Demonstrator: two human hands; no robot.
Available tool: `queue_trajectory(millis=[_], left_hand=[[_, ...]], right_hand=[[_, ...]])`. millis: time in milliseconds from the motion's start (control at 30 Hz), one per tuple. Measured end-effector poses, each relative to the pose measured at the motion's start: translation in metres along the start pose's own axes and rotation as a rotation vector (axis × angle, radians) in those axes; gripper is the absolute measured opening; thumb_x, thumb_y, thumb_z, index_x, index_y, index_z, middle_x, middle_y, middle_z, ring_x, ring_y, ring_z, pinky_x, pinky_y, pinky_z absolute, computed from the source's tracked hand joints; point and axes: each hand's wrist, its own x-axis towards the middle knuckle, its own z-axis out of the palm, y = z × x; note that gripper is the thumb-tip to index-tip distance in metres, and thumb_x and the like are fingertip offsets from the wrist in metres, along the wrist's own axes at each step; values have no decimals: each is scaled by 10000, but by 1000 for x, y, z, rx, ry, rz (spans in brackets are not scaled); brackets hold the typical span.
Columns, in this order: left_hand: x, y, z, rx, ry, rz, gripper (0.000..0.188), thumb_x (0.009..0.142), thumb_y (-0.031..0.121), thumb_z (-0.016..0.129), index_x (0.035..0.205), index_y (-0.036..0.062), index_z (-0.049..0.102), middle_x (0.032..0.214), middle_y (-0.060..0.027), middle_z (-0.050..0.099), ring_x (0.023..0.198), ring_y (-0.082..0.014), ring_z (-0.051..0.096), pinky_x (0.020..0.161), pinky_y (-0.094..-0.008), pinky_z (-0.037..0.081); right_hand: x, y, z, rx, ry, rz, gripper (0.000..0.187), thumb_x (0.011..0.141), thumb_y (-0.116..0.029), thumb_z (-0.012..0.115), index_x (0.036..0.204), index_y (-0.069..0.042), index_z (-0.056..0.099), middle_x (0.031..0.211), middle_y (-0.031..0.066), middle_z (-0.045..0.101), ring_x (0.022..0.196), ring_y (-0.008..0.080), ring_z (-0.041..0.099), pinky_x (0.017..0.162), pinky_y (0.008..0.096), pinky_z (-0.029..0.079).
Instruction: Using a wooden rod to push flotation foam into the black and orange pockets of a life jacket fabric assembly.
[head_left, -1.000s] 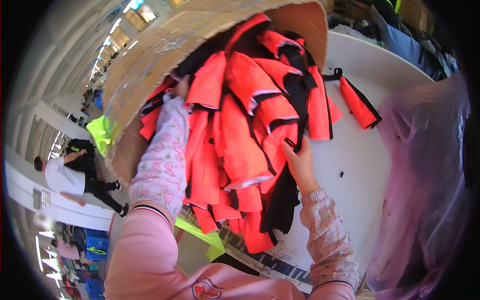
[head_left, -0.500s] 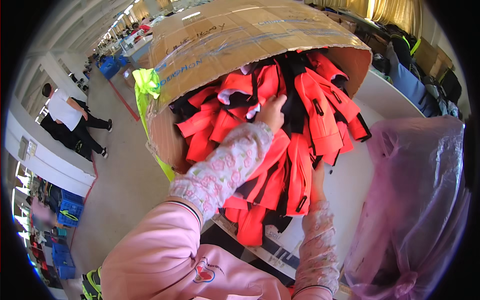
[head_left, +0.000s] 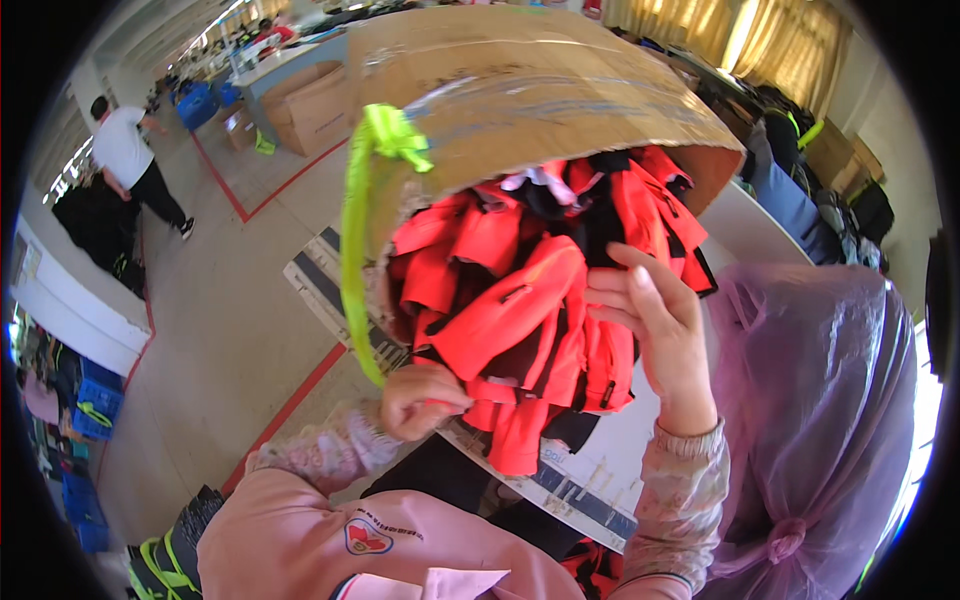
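A large cardboard box (head_left: 560,80) lies tipped with its mouth toward me. Bright orange-red and black garment pieces (head_left: 515,310), some with short black zips, spill out of it. At the lower left of the pile my left hand (head_left: 420,402) is closed, its fingertips pinching the edge of an orange garment piece. My right hand (head_left: 660,325) is raised at the pile's right side, fingers stretched out and apart against the fabric. A neon-yellow strip (head_left: 355,270) is knotted at the box's left edge and hangs down.
A white table (head_left: 590,470) with a dark-striped edge is under the pile. To the right stands a stuffed purple plastic bag (head_left: 810,400), tied with a knot. A person (head_left: 130,150) in a white top walks at the left. Blue crates (head_left: 98,400) stand at far left.
My left hand has come out of the pile, down to its lower left edge. My right hand has risen from below to the pile's right side. The view has shifted.
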Motion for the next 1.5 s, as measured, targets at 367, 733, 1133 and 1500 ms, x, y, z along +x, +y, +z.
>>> queue_trajectory(millis=[367,733,1133,1500], left_hand=[[-92,-121,-165,-644,944,-859,460,910,435,457,1002,-7,549,859,-102,600,754,-191,581,706,-319,484],[3,-294,-185,-1073,963,-840,844,760,699,470,1275,32,418,1220,-169,510,1095,-338,498,970,-471,371],[71,-197,-161,-1148,756,-641,750,849,615,407,1327,38,375,1336,-97,438,1215,-284,422,1031,-402,316],[237,-64,-66,-564,223,-315,534,930,481,372,1325,122,398,1278,-28,487,1161,-155,443,975,-341,318]], right_hand=[[115,17,171,707,105,47,216,885,-110,542,1093,-50,535,1024,46,599,897,165,596,759,327,496],[-1,32,69,367,370,84,419,841,-169,552,1208,14,463,1090,110,589,983,235,579,864,362,461],[-106,94,-81,609,340,37,317,821,-163,576,1079,21,561,979,143,633,856,238,632,785,362,516],[-205,244,-156,862,786,-9,272,886,-339,510,1033,-118,568,950,29,609,876,194,583,781,358,487]])
